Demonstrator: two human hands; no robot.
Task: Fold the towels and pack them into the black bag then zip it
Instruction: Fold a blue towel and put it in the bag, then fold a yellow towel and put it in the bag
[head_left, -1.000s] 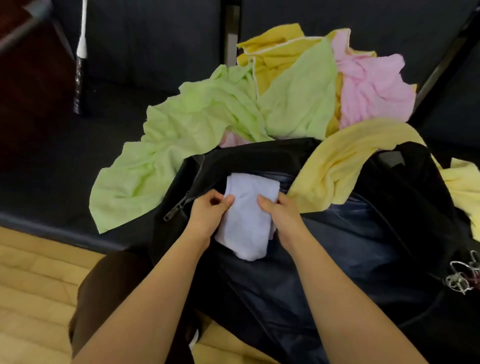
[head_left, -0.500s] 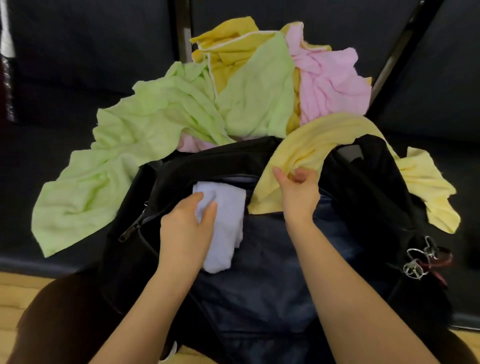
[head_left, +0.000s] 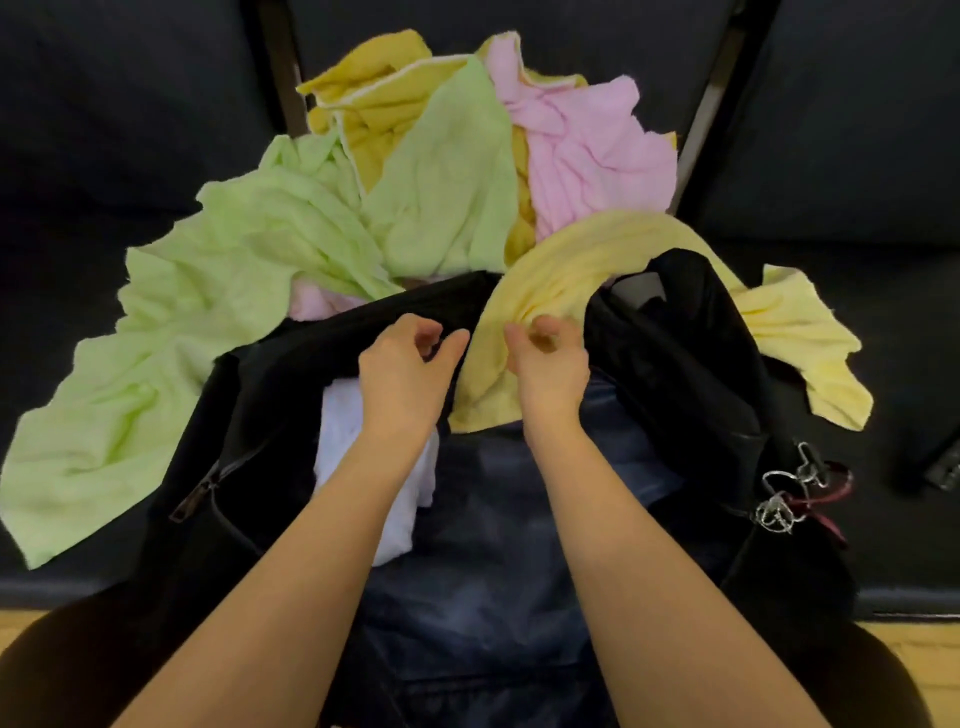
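Packing had barely begun: 1 folded towel in the bag, the rest loose.

The black bag (head_left: 691, 364) lay unzipped on the dark bench (head_left: 104, 130), with a folded white towel (head_left: 358, 452) inside its mouth, against the left wall. The right hand (head_left: 550, 364) pinched a bunched fold of the pale yellow towel (head_left: 582, 260) draped over the bag's far rim; the left hand (head_left: 405, 369) hovered just beside it, fingers loosely curled, grasping nothing. Beyond the bag, green towels (head_left: 234, 291), a pink towel (head_left: 587, 156) and a mustard towel (head_left: 374, 98) lay heaped and unfolded. By my judgement, most of the folding, the packing and the zipping remained.
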